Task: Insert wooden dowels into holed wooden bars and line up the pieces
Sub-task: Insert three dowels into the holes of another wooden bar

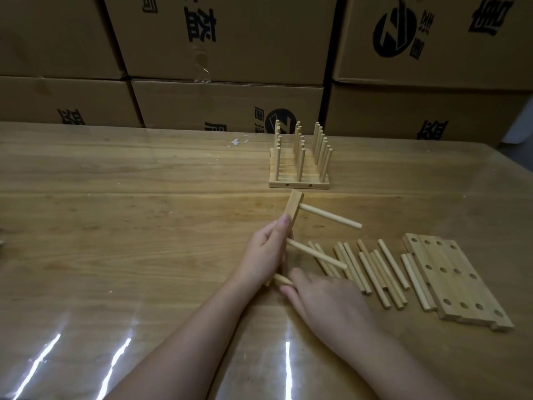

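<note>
Cardboard boxes (230, 39) stood behind the wooden table (129, 197). The left hand (265, 255) gripped a tilted holed bar (294, 210) between thumb and curled fingers, with 2 dowels (331, 217) jutting rightward past them. Just below those fingers, the right hand (326, 301) pinched a 3rd dowel (282, 280) at the bar's lower end. Loose dowels (375, 269) lay just right of its fingertips.

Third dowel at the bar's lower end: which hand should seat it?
Right. The right hand pinches the lowest dowel at the near end of the bar. The left hand grips that bar and is probably best kept steadying it.
</note>
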